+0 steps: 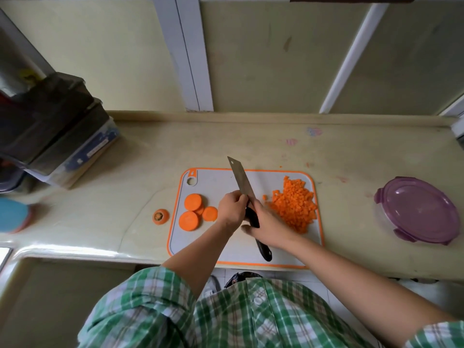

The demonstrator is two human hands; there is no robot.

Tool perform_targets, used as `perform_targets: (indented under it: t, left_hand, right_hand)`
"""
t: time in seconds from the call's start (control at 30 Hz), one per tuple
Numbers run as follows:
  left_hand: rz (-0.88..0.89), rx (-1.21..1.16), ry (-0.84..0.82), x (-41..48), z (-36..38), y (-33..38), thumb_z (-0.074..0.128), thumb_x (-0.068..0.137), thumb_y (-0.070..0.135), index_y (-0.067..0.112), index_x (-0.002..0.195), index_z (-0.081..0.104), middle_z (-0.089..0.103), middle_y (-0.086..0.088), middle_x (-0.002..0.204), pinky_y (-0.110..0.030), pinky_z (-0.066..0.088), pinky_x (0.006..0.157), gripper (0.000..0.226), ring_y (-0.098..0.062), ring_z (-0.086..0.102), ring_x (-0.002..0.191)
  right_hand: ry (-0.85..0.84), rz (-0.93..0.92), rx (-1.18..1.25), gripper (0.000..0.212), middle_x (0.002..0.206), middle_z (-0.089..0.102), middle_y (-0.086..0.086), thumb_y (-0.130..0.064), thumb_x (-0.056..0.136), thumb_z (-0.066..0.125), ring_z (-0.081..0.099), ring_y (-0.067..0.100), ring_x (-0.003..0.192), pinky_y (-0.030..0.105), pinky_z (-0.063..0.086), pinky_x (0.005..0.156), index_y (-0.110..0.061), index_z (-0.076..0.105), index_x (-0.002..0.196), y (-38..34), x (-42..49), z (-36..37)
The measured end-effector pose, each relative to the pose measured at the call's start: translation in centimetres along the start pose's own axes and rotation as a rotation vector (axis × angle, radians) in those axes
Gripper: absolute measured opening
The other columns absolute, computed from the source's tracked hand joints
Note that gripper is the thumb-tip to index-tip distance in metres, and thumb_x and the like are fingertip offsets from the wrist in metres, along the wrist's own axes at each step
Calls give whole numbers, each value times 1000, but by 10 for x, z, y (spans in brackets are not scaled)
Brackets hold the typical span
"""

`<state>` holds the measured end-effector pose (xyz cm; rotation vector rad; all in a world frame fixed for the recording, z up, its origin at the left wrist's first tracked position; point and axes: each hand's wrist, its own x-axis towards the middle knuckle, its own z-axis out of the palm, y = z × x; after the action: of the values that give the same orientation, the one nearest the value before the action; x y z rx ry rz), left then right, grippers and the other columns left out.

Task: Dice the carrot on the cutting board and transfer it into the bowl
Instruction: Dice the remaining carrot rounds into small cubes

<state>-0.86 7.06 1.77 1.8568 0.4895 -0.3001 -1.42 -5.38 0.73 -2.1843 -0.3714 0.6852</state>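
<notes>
Head view: right hand (pixel 266 222) wrapped round the black handle of the knife (pixel 241 180), blade slanting away over the cutting board (pixel 213 178); left hand (pixel 232 207) curled, knuckles against the blade's flat, likely as a guide, no telling whether gripping a piece beneath. Diced carrot (pixel 293 204) heaped on the board's right, nearest the bowl (pixel 380 218) and clear of the cutting zone; uncut carrot slices (pixel 192 210) waiting left within reach, stem end (pixel 160 216) just off the board. Purple lid (pixel 419 207) on the bowl, well apart, to come off before transfer.

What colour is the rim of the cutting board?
Orange, edging the pale grey board; the head view shows it.
</notes>
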Motion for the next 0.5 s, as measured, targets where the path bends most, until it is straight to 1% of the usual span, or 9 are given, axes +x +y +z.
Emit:
perform_targets:
  t: [0.03, 0.1, 0.17, 0.23, 0.3, 0.33, 0.37, 0.43, 0.5]
  left_hand:
    - [0, -23, -22, -1, -1, 1, 45, 94, 17, 11, 81, 65, 70, -11, 82, -47, 58, 74, 25, -30, 68, 77]
    - [3, 10, -19, -3, -9, -1, 46, 97, 25, 8, 90, 67, 70, -11, 86, -45, 58, 71, 28, -25, 67, 74]
    - [59, 250, 107, -3, -25, -10, 47, 96, 28, 7, 93, 67, 68, -14, 92, -42, 53, 70, 29, -28, 64, 79]
    - [61, 475, 284, -2, -45, -29, 55, 90, 21, 9, 104, 64, 60, -14, 107, -40, 47, 75, 21, -31, 58, 95]
    - [-13, 576, 415, -3, -63, -50, 62, 80, 15, 7, 114, 55, 50, -16, 114, -41, 41, 85, 36, -35, 48, 104]
    - [-61, 622, 427, -4, -71, -59, 64, 78, 16, 5, 116, 51, 48, -17, 116, -41, 39, 87, 42, -37, 45, 106]
    - [-99, 677, 404, -5, -77, -67, 66, 78, 19, 4, 119, 49, 47, -18, 118, -41, 39, 88, 47, -37, 43, 109]
    - [-126, 759, 309, -7, -85, -80, 68, 79, 24, 4, 124, 47, 46, -17, 122, -41, 40, 88, 53, -37, 41, 115]
    - [-57, 785, 275, -8, -88, -88, 68, 80, 23, 2, 120, 50, 47, -18, 120, -42, 40, 86, 48, -37, 42, 112]
  right_hand:
    - [50, 10, -30, 73, 120, 62, 0, -18, 86, 60, 62, 20, 105, 39, 53, 86, -26, 21, 147, -1, 3, 5]
    - [182, 57, -8, 55, 109, 63, 0, -12, 88, 54, 62, 22, 94, 37, 53, 77, -23, 37, 139, -3, 6, 10]
    - [235, 72, 65, 32, 82, 61, -4, -14, 89, 50, 60, 21, 74, 34, 47, 63, -24, 53, 119, -4, 7, 12]
    - [238, 30, 90, 18, 68, 54, -4, -17, 91, 49, 56, 19, 59, 33, 45, 56, -23, 54, 107, -5, 7, 15]
    - [238, 5, 136, 6, 65, 47, -5, -14, 95, 49, 47, 12, 52, 22, 40, 51, -15, 53, 100, -6, 7, 21]
    - [235, 16, 152, 5, 65, 45, -5, -14, 96, 49, 45, 10, 52, 20, 37, 50, -11, 52, 99, -5, 8, 24]
    - [233, 37, 150, 6, 66, 45, -5, -16, 97, 48, 45, 11, 52, 22, 38, 51, -11, 51, 100, -2, 10, 28]
    - [240, 83, 78, 12, 66, 49, -3, -30, 93, 45, 52, 17, 53, 37, 45, 51, -22, 48, 103, 5, 13, 35]
    - [237, 107, -44, 19, 62, 50, 2, -43, 83, 37, 56, 28, 51, 47, 48, 46, -30, 43, 95, 12, 15, 39]
